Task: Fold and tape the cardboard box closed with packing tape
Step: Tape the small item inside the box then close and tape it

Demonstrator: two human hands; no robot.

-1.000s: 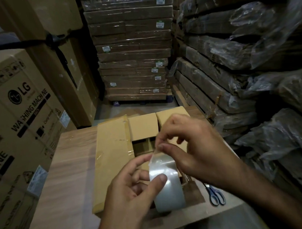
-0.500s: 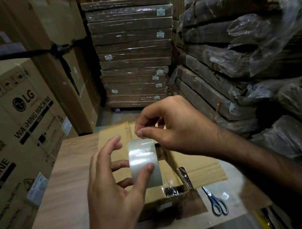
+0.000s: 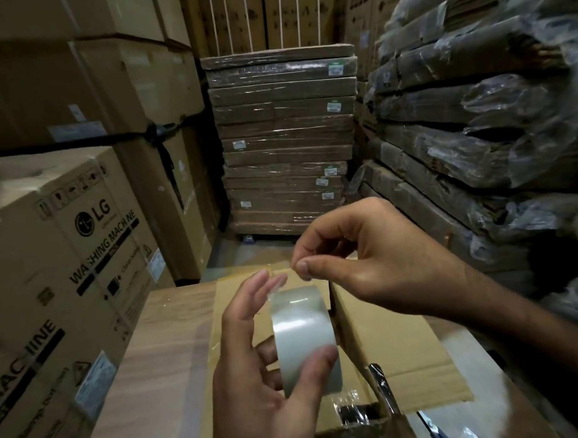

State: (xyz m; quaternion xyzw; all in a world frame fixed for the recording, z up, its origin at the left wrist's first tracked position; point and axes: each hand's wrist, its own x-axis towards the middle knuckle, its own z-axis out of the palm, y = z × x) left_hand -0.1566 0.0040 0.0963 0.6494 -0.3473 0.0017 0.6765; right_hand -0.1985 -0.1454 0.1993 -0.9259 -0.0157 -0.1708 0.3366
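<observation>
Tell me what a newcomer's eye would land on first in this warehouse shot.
First, the roll of clear packing tape low in the centre, held in the left hand, while the right hand pinches at its loose end just above. Under them lies the cardboard box on a wooden table, its flaps not yet taped shut. At far left stands a big LG washing machine carton.

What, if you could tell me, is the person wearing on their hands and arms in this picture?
Nothing that shows. The left hand and the right hand are both bare: no gloves, and no rings visible on the fingers. The right forearm is uncovered as far as the frame's edge, with no sleeve, watch or band. The left wrist is cut off by the frame.
</observation>
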